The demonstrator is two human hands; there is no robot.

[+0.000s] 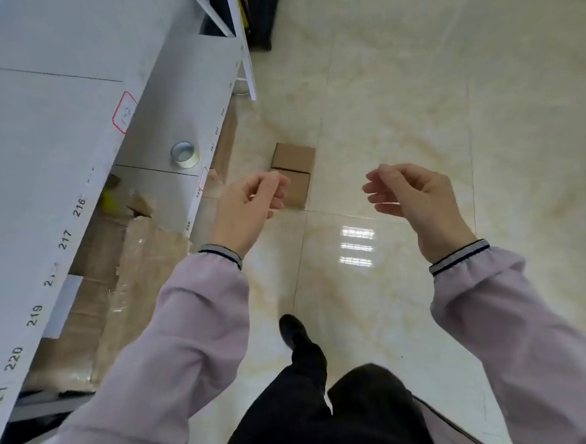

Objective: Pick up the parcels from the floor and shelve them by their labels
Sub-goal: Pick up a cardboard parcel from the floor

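Two small brown cardboard parcels lie side by side on the pale tiled floor, the far parcel (pixel 294 157) and the near parcel (pixel 299 187). My left hand (pixel 249 207) hovers just left of the near parcel, fingers loosely curled, holding nothing, and hides that parcel's left edge. My right hand (pixel 413 197) is raised to the right of the parcels, fingers apart and empty. White shelves (pixel 41 168) with number labels 216 to 221 on the edge stand at my left.
A roll of clear tape (pixel 184 154) sits on a lower shelf board. Large taped cardboard boxes (pixel 117 284) fill the shelf below the numbered edge. My dark shoe (pixel 293 331) is on the floor. A dark object (pixel 261 14) stands at the shelf's far end.
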